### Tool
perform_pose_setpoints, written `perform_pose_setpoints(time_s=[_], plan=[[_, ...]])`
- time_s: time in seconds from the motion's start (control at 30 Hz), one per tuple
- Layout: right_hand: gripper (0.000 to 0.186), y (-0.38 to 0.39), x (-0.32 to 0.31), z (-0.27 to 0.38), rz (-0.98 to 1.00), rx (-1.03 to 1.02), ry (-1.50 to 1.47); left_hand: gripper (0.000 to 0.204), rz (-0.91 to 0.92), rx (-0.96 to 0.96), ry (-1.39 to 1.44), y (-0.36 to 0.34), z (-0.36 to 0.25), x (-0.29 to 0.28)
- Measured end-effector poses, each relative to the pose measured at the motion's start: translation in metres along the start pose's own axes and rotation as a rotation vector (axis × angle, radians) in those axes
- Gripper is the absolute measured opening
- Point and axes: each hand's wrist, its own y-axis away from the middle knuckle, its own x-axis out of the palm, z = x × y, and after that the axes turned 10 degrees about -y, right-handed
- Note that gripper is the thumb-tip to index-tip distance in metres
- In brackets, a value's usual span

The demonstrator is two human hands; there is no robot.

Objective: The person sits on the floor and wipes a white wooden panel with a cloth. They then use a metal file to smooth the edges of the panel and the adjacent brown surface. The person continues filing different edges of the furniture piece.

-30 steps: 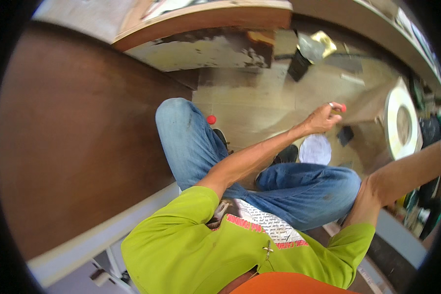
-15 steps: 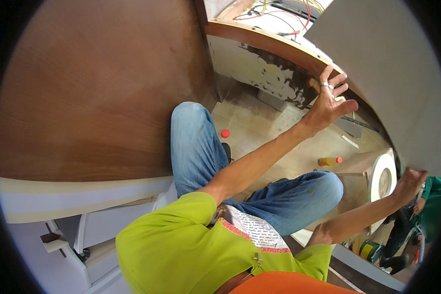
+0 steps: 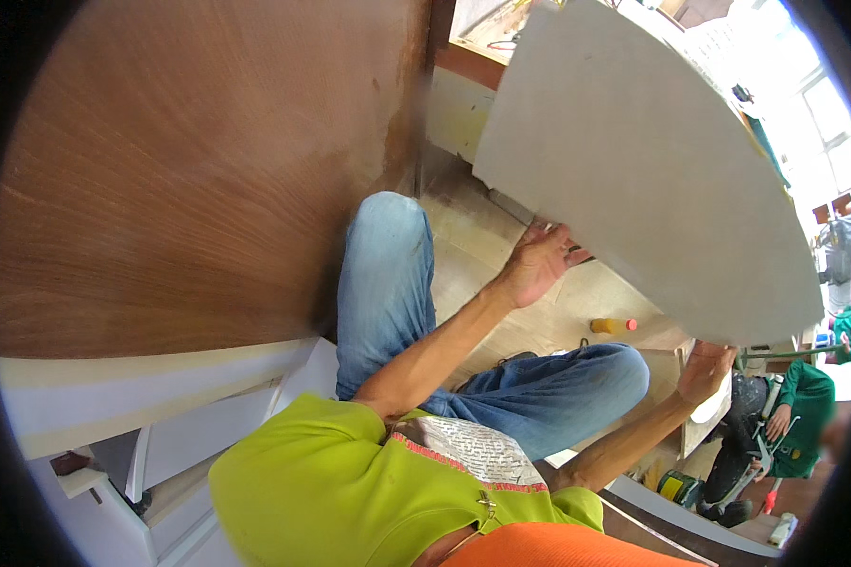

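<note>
Seen from my place in the room, the person's left hand [image 3: 531, 270] is at the near edge of a large, flat grey panel [image 3: 643, 170]. Its fingers are bent up toward the edge and the thumb stands apart from them; the fingertips are partly hidden. I cannot tell whether this hand grips the panel or only rests against it.

The right hand [image 3: 705, 370] is at the near right corner of the same panel, to the right of the left hand. Its fingers are closed on the edge. The grey panel is tilted; it extends up and away from both hands and covers the area beyond them.

Between the two hands, a bottle [image 3: 605, 325] of yellow-orange content lies on its side on the floor [image 3: 459, 274], its red cap [image 3: 631, 324] directed toward the right hand. Just beneath the right hand is a white-faced box [image 3: 714, 406], partly covered by hand and forearm.

On the near side of the left hand are the jeans [image 3: 397, 283], knees bent. Well to the left of that hand stands a brown wood-grained board [image 3: 189, 189]. Beyond the right hand, to its right, is a co-worker [image 3: 806, 406] in a green top; nearer, below that hand, stands a dark bucket [image 3: 690, 491] with a yellow label.
</note>
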Motion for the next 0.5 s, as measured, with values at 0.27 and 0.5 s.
perform_pose_setpoints(time_s=[0.27,0.5], plan=[[0.096,-0.081,0.082,0.026,0.083,-0.098,0.483,0.034,-0.072,-0.04,-0.04,0.007,0.007,-0.075],[0.065,-0.164,0.122,0.046,0.342,0.024,0.882,0.038,-0.084,0.036,0.006,0.003,0.017,-0.116]])
